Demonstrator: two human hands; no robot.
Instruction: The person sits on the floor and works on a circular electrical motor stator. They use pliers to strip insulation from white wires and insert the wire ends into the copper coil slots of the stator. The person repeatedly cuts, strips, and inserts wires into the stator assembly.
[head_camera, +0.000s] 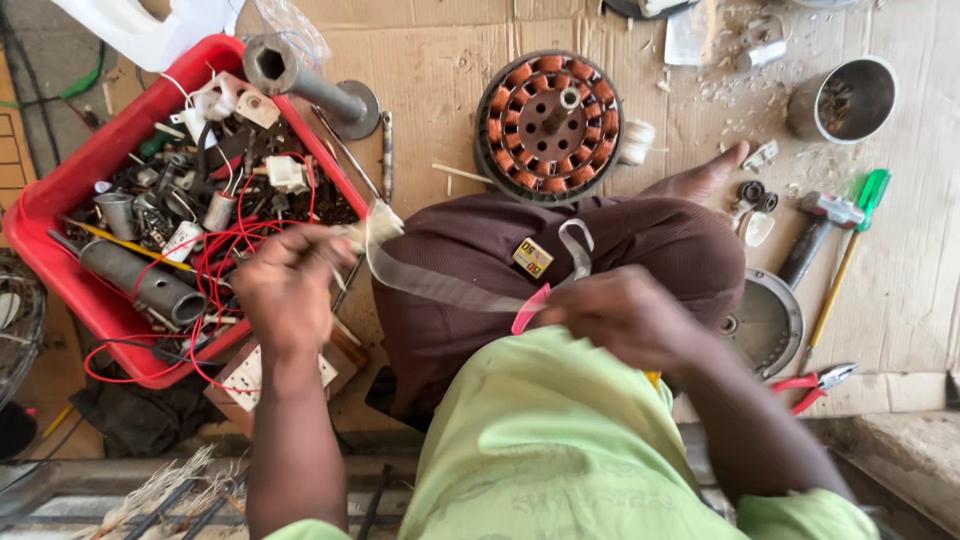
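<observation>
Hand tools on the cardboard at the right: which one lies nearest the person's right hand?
The red-handled pliers, lying just beyond the right hand and forearm. The hammer and the green-handled screwdriver lie farther up, near the metal cup.

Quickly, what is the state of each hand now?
Left hand: closed, holding one end of the clear strip.
Right hand: closed on the strip's other end, with a pink tool.

At frame centre, the left hand (290, 290) and right hand (625, 315) stretch a clear strip (440, 290) between them over the lap. A red tray (60, 195) of parts fills the upper left; a wound stator (548, 125) lies at top centre, a hammer (815, 230) at right.
</observation>
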